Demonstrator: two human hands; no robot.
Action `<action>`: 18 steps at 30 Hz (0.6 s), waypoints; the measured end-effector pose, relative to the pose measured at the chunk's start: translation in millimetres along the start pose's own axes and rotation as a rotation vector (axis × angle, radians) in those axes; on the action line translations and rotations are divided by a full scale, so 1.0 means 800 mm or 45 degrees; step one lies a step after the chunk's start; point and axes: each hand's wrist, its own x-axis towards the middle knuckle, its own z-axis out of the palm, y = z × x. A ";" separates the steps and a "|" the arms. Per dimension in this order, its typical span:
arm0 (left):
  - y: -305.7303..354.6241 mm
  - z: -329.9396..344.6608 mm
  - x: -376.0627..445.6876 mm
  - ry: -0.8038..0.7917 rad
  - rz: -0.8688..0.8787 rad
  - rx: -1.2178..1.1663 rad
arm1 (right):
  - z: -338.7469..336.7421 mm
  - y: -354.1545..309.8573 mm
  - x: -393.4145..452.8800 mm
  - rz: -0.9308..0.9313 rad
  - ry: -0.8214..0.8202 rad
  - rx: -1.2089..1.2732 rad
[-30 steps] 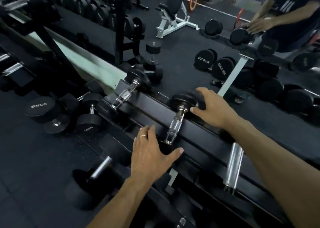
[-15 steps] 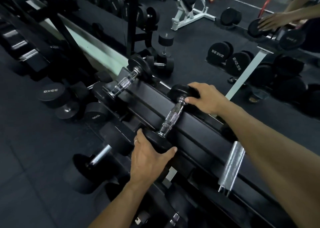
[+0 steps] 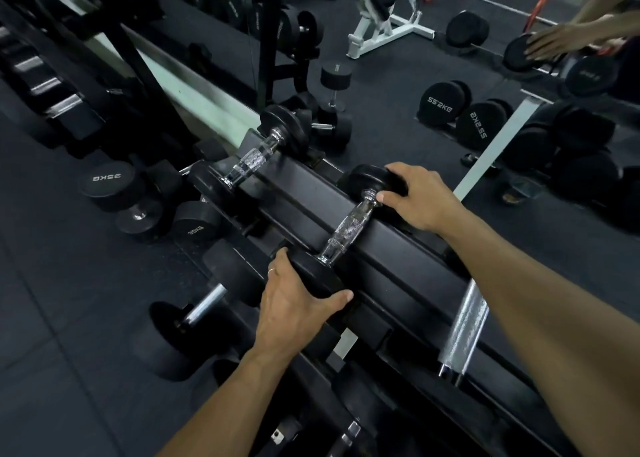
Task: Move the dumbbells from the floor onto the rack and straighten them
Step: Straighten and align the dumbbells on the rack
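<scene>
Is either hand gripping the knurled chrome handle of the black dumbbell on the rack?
No: the left hand grips the near head and the right hand the far head of the black dumbbell, leaving its handle bare.

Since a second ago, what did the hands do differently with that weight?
The left hand went from lying flat by the near end of the dumbbell to gripping that end. The right hand kept holding the far end. The dumbbell stays across the rack; its neighbour hasn't moved.
</scene>
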 end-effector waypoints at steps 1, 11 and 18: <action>0.000 -0.001 0.000 -0.005 -0.007 -0.004 | 0.001 0.000 0.000 0.013 0.004 0.007; 0.005 -0.011 -0.026 -0.155 -0.027 -0.130 | -0.021 0.003 -0.069 0.135 0.069 -0.142; 0.007 0.028 -0.095 -0.049 0.187 -0.018 | -0.063 0.047 -0.141 0.284 0.094 -0.203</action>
